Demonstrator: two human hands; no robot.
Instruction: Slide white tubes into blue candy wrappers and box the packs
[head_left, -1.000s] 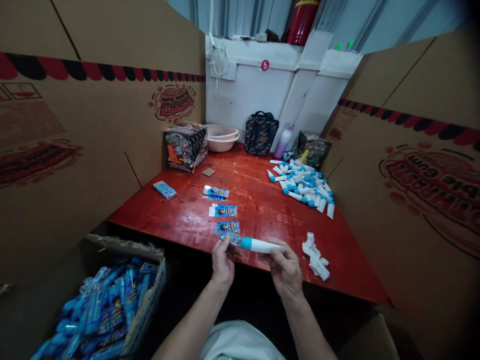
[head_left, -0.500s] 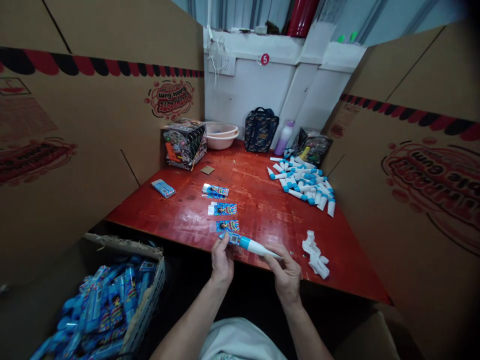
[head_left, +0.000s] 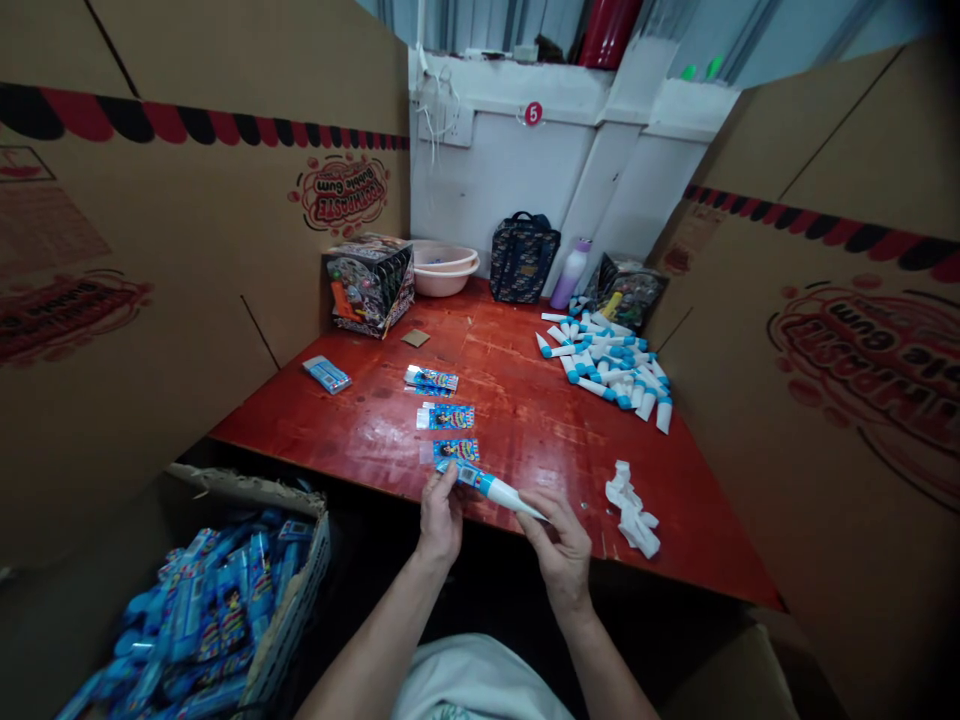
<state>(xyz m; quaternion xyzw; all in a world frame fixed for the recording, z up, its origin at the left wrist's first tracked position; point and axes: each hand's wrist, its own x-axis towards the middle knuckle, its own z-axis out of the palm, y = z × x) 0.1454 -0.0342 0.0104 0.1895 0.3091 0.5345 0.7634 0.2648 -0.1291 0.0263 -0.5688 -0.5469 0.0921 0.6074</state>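
My left hand (head_left: pixel 441 515) pinches a blue printed plastic sleeve (head_left: pixel 469 474) just past the table's front edge. My right hand (head_left: pixel 559 545) grips the tapered end of a white tube (head_left: pixel 510 497). The tube's blue-capped end is partly inside the sleeve. Flat blue sleeves (head_left: pixel 454 450) lie on the red table just beyond my left hand, with more small piles (head_left: pixel 445 416) behind them. At the right rear is a heap of white tubes with blue caps (head_left: pixel 611 365).
An open carton (head_left: pixel 319 500) of blue-sleeved tubes stands at lower left. Crumpled white paper (head_left: pixel 631 510) lies at the table's right front. Farther back are a display box (head_left: pixel 367 285), pink basins (head_left: pixel 442 282), a dark bag (head_left: pixel 523 258) and a purple bottle (head_left: pixel 572 275). Cardboard walls flank both sides.
The white tube has slid farther into the sleeve, with less of it showing. My right hand has moved left toward my left hand, which has hardly shifted.
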